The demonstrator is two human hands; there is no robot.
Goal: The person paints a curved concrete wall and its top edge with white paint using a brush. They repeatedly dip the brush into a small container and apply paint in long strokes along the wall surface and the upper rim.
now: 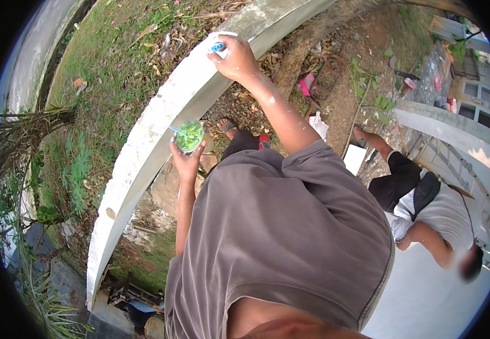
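My right hand (pixel 238 59) is closed around the blue-and-white handle (pixel 217 47) of a tool, likely a paintbrush, whose working end is hidden. It rests at the top of a low concrete wall (pixel 173 93) with a wet-looking white coat. In my left hand (pixel 185 159) is a round clear container (pixel 189 136), held beside the wall's inner face. Green leaves or a leafy pattern show in the container, and a thin blue stick slants out of it. White specks dot my right hand and forearm.
A co-worker (pixel 435 212) in a white shirt is at the right, near a metal ladder (pixel 461 165). A tree trunk (pixel 300 51), cut branches (pixel 368 84) and a pink scrap (pixel 306 84) lie beyond my right arm. Grass borders the wall's outer side.
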